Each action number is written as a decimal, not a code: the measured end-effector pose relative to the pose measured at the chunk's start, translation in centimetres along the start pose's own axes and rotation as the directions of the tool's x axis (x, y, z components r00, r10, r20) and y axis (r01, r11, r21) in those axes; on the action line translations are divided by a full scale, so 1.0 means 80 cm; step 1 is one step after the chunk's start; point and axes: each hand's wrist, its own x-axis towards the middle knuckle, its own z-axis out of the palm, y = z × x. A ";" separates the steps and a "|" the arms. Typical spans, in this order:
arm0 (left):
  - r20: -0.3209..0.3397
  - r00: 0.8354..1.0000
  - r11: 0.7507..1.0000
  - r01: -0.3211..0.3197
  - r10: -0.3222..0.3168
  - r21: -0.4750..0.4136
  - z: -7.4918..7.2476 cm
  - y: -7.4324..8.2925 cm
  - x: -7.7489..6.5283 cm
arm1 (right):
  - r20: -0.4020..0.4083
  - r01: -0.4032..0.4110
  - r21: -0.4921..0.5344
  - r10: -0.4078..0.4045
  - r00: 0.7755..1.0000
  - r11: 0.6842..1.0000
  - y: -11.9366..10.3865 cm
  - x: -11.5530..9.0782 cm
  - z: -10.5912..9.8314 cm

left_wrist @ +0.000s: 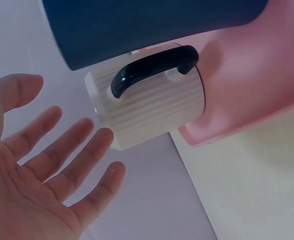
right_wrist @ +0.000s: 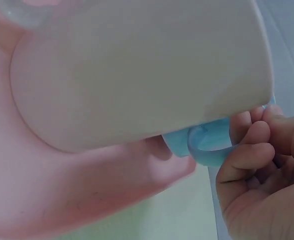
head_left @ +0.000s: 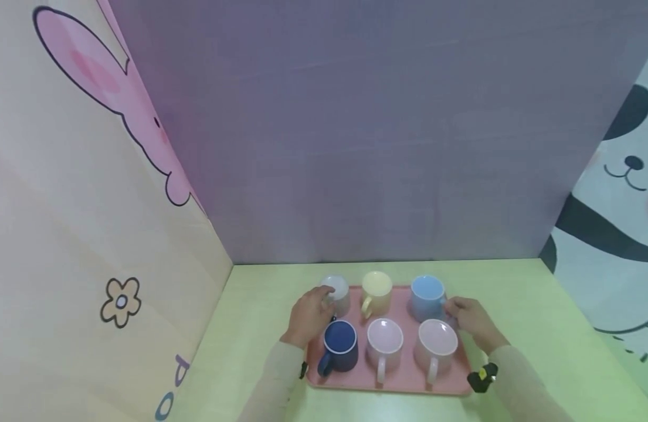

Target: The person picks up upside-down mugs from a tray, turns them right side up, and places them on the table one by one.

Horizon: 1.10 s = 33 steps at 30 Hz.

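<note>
Six-mug rows aside, my left hand (head_left: 309,316) is nearest the white ribbed mug (left_wrist: 149,112) with a black handle, at the tray's back left. In the left wrist view its fingers are spread and loosely bent beside that mug's rim. My right hand (head_left: 474,319) curls its fingers at the handle (right_wrist: 207,156) of the light blue mug (head_left: 426,296), at the back right. The near pale pink mug (right_wrist: 137,75) hides much of the blue one in the right wrist view. All the mugs stand upright on a pink tray (head_left: 352,381).
Between them at the back is a yellow mug (head_left: 379,293). In front stand a navy mug (head_left: 342,349), a pale pink mug (head_left: 384,346) and another pale pink mug (head_left: 434,346). A grey panel (head_left: 376,146) rises behind the light table (head_left: 260,310); printed sheets flank both sides.
</note>
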 end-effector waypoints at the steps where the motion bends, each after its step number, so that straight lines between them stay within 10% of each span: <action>1: -0.004 1.000 1.000 -0.004 0.003 -0.012 -0.001 0.001 0.000 | -0.005 0.003 0.003 -0.003 1.000 1.000 -0.002 0.000 0.000; 25: 0.052 0.995 0.987 -0.072 0.080 -0.145 -0.016 0.049 -0.003 | -0.087 0.051 0.309 -0.026 0.996 0.950 -0.064 -0.031 -0.012; 33: 0.005 0.986 0.947 -0.159 0.167 -0.280 -0.007 0.065 -0.007 | -0.025 0.066 0.555 -0.063 0.998 0.830 -0.090 -0.046 -0.005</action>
